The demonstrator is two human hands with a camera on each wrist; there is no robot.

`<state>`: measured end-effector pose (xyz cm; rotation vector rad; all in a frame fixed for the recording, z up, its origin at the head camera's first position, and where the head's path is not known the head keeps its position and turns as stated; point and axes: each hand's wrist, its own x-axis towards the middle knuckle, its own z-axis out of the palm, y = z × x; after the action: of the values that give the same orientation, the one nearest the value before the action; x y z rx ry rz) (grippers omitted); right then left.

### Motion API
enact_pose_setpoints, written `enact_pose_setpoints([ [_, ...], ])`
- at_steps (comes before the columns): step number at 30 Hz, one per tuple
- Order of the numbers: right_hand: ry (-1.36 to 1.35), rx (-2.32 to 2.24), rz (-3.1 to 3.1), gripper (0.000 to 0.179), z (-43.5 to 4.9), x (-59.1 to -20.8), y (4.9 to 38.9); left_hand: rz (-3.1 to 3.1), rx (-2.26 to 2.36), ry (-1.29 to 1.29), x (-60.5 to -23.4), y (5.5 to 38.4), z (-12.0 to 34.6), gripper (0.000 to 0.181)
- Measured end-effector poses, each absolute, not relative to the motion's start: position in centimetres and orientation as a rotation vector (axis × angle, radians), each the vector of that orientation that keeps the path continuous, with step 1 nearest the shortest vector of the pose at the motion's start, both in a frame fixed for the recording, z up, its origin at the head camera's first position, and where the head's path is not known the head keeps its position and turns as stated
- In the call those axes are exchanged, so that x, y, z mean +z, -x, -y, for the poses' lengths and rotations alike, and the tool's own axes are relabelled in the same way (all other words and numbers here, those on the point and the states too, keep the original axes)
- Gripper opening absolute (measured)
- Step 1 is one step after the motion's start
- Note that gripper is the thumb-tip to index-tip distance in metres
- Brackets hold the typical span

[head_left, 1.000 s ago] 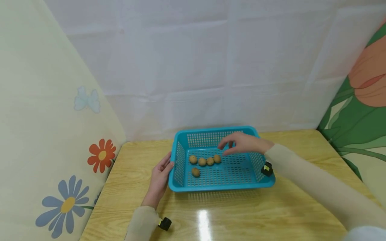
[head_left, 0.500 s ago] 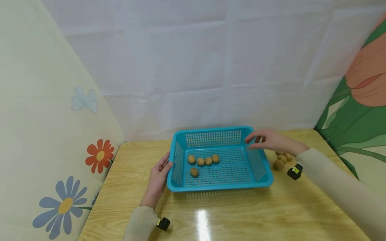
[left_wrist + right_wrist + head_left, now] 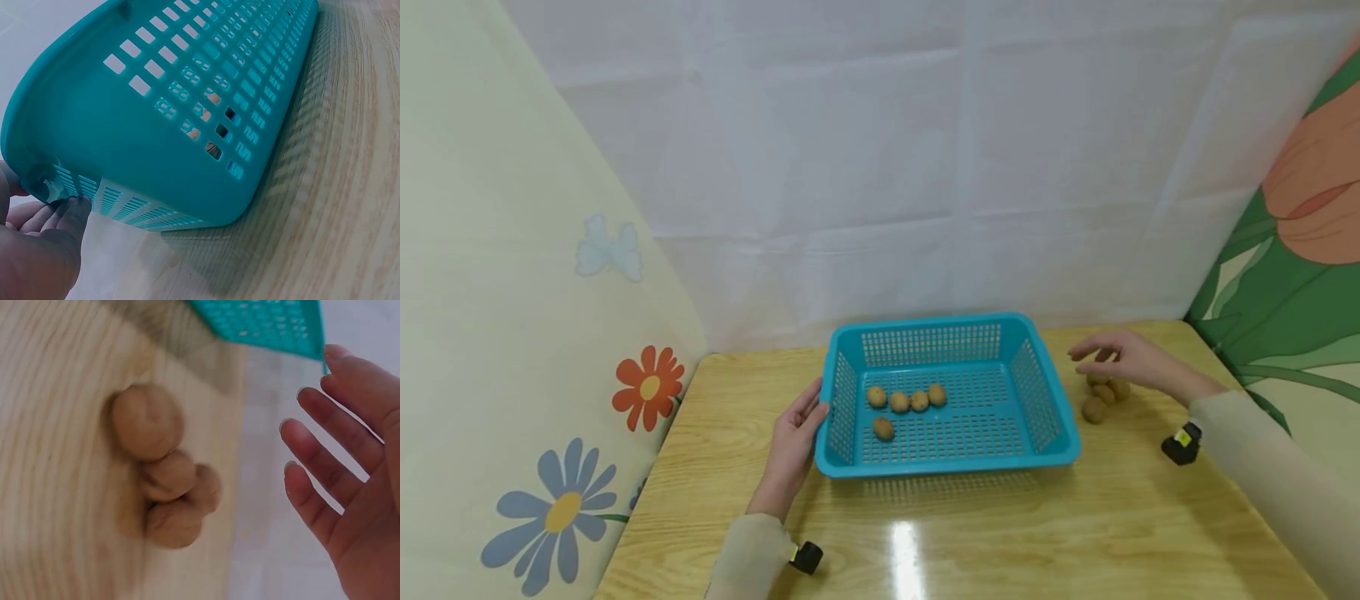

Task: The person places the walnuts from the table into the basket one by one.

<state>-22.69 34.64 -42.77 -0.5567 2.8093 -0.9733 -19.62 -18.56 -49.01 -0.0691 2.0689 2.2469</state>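
A blue plastic basket (image 3: 955, 467) with lattice sides stands on the table. My left hand (image 3: 792, 442) grips the left rim; in the left wrist view, the fingers (image 3: 70, 219) curl against the end wall (image 3: 162, 200). Inside the basket lie several small brown walnuts (image 3: 899, 403), most in a short row and one nearer the front. To the right of the basket, my right hand (image 3: 1127, 360) hovers over a small pile of walnuts (image 3: 1095, 410) with relaxed fingers, holding nothing. The right wrist view shows its fingers spread apart, beside the blurred walnuts (image 3: 148, 422).
The wooden table (image 3: 1000, 542) meets a white cloth backdrop (image 3: 820, 167) close behind the basket. A flower-printed panel (image 3: 550, 292) borders the left side, another (image 3: 1307, 275) the right.
My right hand has moved from above the basket out to the right, over the pile of walnuts, which has come into sight. My left hand keeps its grip on the rim.
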Motion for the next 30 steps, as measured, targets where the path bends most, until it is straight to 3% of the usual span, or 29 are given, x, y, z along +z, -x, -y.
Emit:
enact_pose_setpoints([
  [17, 0.287, -0.823, -2.983, 0.051, -38.3, -48.3, 23.3, -2.057, 2.256, 0.074, -49.0, 19.5, 18.5, 0.054],
  [30, 0.242, -0.827, -2.978, 0.053, -37.9, -49.0, 23.6, -2.063, 2.265, 0.065, -49.0, 19.5, 18.5, 0.055],
])
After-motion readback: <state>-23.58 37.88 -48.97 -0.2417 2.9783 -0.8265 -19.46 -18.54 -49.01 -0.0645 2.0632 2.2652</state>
